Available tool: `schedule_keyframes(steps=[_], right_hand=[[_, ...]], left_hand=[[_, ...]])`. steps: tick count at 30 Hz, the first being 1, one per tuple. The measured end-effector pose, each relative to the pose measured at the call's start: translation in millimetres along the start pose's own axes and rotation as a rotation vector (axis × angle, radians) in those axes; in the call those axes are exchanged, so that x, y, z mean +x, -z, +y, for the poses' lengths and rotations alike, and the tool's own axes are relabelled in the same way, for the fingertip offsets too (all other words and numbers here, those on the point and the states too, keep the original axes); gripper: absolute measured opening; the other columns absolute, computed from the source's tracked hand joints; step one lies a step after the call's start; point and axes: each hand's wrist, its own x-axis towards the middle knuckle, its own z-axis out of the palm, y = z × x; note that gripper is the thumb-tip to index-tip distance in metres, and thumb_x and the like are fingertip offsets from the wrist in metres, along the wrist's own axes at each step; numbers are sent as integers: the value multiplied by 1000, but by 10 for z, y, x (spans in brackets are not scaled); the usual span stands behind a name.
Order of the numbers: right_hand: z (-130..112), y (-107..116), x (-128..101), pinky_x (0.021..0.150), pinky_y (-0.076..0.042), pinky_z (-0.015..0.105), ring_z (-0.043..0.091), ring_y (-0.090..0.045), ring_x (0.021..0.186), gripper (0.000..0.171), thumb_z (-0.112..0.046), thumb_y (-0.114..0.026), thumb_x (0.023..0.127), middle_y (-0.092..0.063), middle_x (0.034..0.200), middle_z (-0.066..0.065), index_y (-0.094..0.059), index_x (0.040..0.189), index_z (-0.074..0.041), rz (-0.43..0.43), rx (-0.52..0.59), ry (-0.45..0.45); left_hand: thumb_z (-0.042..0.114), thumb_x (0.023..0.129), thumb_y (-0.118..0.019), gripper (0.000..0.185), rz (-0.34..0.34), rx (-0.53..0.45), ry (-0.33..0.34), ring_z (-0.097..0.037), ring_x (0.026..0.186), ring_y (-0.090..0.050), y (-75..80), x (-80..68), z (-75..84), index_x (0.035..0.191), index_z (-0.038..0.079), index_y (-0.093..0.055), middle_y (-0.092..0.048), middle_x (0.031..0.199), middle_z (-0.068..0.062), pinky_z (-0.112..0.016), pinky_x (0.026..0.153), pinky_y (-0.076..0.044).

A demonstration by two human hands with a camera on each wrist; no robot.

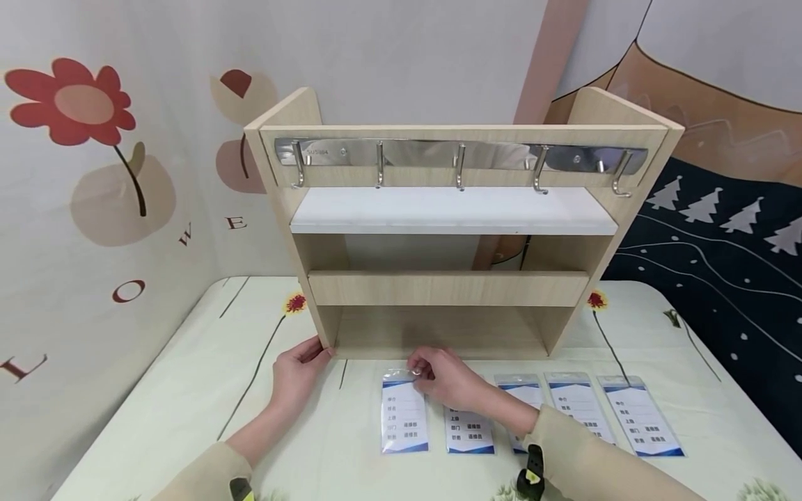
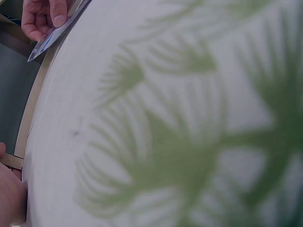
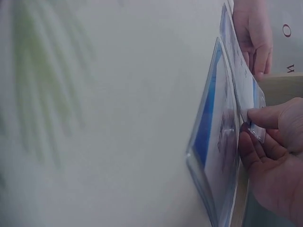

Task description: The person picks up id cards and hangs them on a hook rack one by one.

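Observation:
My left hand (image 1: 297, 372) grips the lower left corner of a small wooden shelf (image 1: 447, 289), thumb at the front edge of its side panel. In the left wrist view, only part of this left hand (image 2: 9, 194) shows at the frame edge. My right hand (image 1: 454, 379) pinches the top edge of the leftmost badge holder (image 1: 404, 417), a clear sleeve with a white and blue card. In the right wrist view, the right thumb and fingers (image 3: 272, 116) hold the top corner of this badge holder (image 3: 244, 80). Another badge holder (image 3: 220, 127) lies beside it.
Several more badge holders (image 1: 645, 417) lie in a row to the right, some partly under my right forearm. A metal strip with hooks (image 1: 460, 156) runs across the shelf's top. Below it sits a white shelf board (image 1: 454, 211). A printed cloth (image 1: 169, 396) covers the table.

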Motion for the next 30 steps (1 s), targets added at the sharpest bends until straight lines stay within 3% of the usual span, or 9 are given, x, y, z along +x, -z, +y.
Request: schedule_keyframes(steps=[11,18,30], right_hand=[[-44,58,-4,73,-53,25,12,-58,85,21,4,-67,95,-64,95,-3,-66,114,-4,12,4,44],[-140,131,35,76,-57,26,15,-62,90,24,6,-64,96,-67,101,3,-66,120,1,72,49,59],[-198,213,44,81,-58,26,18,-65,95,28,11,-64,94,-69,108,6,-67,119,-1,161,69,122]], left_hand=[[2,97,-70,38,-5,14,-3,-34,118,-65,-8,-6,19,133,-7,-64,-66,128,-24,-9,82,-51],[3,97,-71,37,1,16,-2,-34,118,-65,-5,-2,28,132,-6,-65,-66,128,-23,-7,81,-50],[6,98,-70,38,-10,4,19,-34,120,-64,5,-27,45,133,-6,-64,-65,130,-23,-13,84,-53]])
